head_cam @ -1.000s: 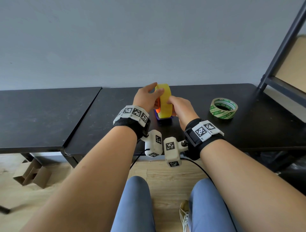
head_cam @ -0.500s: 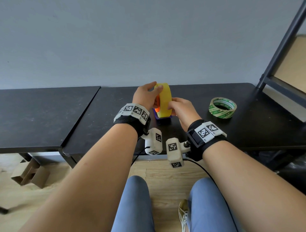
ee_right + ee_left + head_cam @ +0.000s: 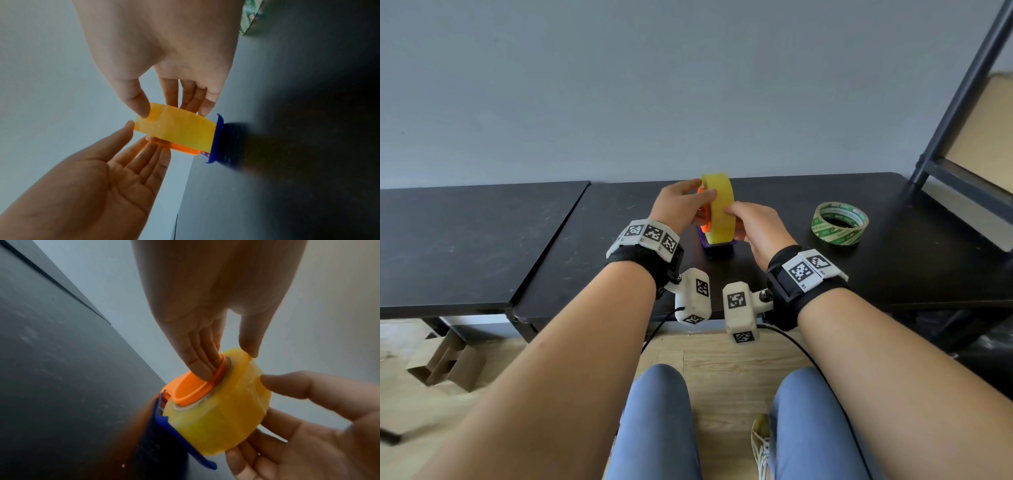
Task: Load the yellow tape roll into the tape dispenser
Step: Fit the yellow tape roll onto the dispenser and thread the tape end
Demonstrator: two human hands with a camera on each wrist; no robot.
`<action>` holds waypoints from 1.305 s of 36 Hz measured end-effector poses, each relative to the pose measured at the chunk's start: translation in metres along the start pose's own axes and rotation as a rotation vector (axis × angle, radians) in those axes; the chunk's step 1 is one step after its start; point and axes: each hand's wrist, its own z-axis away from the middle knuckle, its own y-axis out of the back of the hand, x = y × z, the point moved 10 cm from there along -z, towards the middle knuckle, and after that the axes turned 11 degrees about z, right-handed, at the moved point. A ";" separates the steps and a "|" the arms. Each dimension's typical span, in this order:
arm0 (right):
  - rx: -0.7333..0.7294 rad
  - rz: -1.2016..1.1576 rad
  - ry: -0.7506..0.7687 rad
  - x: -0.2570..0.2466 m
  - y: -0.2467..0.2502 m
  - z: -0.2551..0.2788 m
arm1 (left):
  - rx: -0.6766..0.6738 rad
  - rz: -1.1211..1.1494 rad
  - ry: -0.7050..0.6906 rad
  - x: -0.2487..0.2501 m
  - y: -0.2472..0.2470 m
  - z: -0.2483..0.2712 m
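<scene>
The yellow tape roll (image 3: pixel 722 212) stands on edge over the dispenser's blue base (image 3: pixel 717 245), set on its orange hub (image 3: pixel 189 389). My left hand (image 3: pixel 685 205) is at the roll's left side. Its straight fingers (image 3: pixel 197 363) press into the orange hub and its thumb touches the roll's top rim. My right hand (image 3: pixel 750 222) holds the roll from the right, thumb (image 3: pixel 137 104) on the tread and fingers on the far flat side. The dispenser's blue base (image 3: pixel 216 138) rests on the black table (image 3: pixel 825 274).
A green tape roll (image 3: pixel 839 222) lies flat to the right of my hands. A black shelf frame (image 3: pixel 955 102) rises at the table's right end. A second black table (image 3: pixel 465 240) adjoins on the left, with a cardboard box (image 3: pixel 448 363) on the floor beneath.
Both hands stay on the roll and dispenser. The roll has barely shifted.
</scene>
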 end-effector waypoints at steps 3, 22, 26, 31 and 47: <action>0.008 0.050 0.015 -0.001 0.000 0.001 | 0.010 -0.009 -0.012 0.001 0.001 -0.001; -0.031 0.129 0.056 0.000 0.000 -0.001 | 0.047 -0.090 -0.042 0.006 0.002 -0.005; -0.058 0.119 0.066 0.000 0.000 -0.001 | 0.048 -0.106 -0.047 0.009 0.001 -0.003; -0.059 0.084 0.054 0.002 -0.001 -0.001 | 0.045 -0.116 -0.051 0.012 -0.001 0.001; -0.018 0.085 0.054 0.002 -0.001 0.000 | 0.038 -0.101 -0.024 0.014 0.000 0.010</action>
